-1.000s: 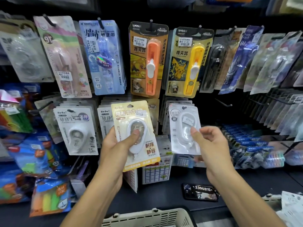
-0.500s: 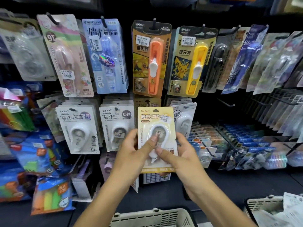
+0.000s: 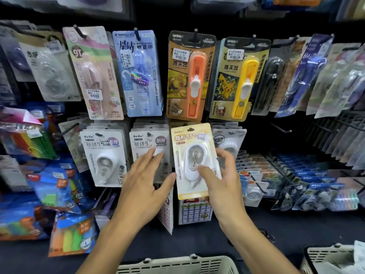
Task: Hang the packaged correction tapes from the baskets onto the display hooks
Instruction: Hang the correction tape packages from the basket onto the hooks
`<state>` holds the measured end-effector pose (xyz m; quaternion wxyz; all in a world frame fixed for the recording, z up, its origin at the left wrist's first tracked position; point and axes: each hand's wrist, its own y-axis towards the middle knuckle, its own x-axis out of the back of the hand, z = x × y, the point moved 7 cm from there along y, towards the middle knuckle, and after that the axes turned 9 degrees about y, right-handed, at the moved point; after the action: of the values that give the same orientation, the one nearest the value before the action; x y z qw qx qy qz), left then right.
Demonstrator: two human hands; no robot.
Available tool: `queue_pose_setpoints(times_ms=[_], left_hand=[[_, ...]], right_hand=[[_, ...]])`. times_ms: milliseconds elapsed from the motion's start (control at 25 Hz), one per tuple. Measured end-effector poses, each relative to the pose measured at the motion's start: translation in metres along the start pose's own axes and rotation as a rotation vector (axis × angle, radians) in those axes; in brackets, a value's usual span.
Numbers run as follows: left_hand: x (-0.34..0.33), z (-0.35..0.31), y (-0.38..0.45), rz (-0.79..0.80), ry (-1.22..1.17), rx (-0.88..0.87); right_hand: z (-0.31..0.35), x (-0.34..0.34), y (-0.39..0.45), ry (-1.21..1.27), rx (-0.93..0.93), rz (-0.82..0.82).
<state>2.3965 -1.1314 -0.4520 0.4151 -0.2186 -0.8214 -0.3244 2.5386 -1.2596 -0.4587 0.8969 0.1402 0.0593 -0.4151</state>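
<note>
The right hand [image 3: 221, 180] pinches the yellow-carded correction tape [image 3: 194, 161] up at its hook, seemingly not yet let go, the left hand [image 3: 144, 186] hangs spread just beside it, and baskets [image 3: 177, 265] below await more work.

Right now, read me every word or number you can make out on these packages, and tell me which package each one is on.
"BoBo" and "隐形": yellow correction tape pack, held in the right hand's grip.
"BoBo", "研修生": white pack left of the left hand.
"推夹器": orange clip pusher pack.
"推夹器": yellow clip pusher pack.
"修正带": blue pack.
"9T": pink pack.
Price stickers and small print: too blurred.
</note>
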Motion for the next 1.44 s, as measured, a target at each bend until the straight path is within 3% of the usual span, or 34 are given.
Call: queue_pose_setpoints(times_ms=[160, 440, 520, 640, 680, 760, 840, 920, 1000, 1280, 1440], left_hand=[[0.005, 0.006, -0.001, 0.009, -0.005, -0.012], [0.0, 0.011, -0.001, 0.026, 0.039, -0.057], [0.0, 0.013, -0.001, 0.032, 0.08, -0.059], [-0.001, 0.013, -0.003, 0.041, 0.141, -0.071], [-0.002, 0.014, -0.002, 0.045, 0.162, -0.074], [-0.003, 0.016, -0.002, 0.042, 0.183, -0.071], [-0.003, 0.017, 0.0, 0.027, 0.187, -0.07], [-0.006, 0.015, 0.001, 0.021, 0.192, -0.079], [-0.007, 0.013, 0.0, 0.017, 0.204, -0.097], [-0.01, 0.013, 0.003, -0.096, 0.189, -0.142], [-0.016, 0.016, 0.006, -0.237, 0.207, -0.174]], right_hand=[[-0.005, -0.001, -0.005, 0.08, -0.042, -0.001], [0.001, -0.005, -0.01, -0.039, 0.036, -0.055], [-0.005, -0.007, -0.001, -0.137, -0.038, -0.061], [-0.026, -0.008, 0.019, -0.195, -0.303, -0.121], [-0.027, -0.005, 0.021, -0.331, -0.285, -0.157], [-0.011, -0.003, 0.016, -0.821, 0.062, -0.222], [-0.007, -0.026, 0.007, -1.125, 0.451, -0.062], [-0.025, -0.047, 0.02, -1.33, 0.503, 0.242], [-0.037, -0.053, 0.043, -1.489, 0.431, 0.348], [-0.039, -0.07, 0.067, -1.558, 0.586, 0.322], [-0.032, -0.036, 0.04, -1.29, 0.809, 0.073]])
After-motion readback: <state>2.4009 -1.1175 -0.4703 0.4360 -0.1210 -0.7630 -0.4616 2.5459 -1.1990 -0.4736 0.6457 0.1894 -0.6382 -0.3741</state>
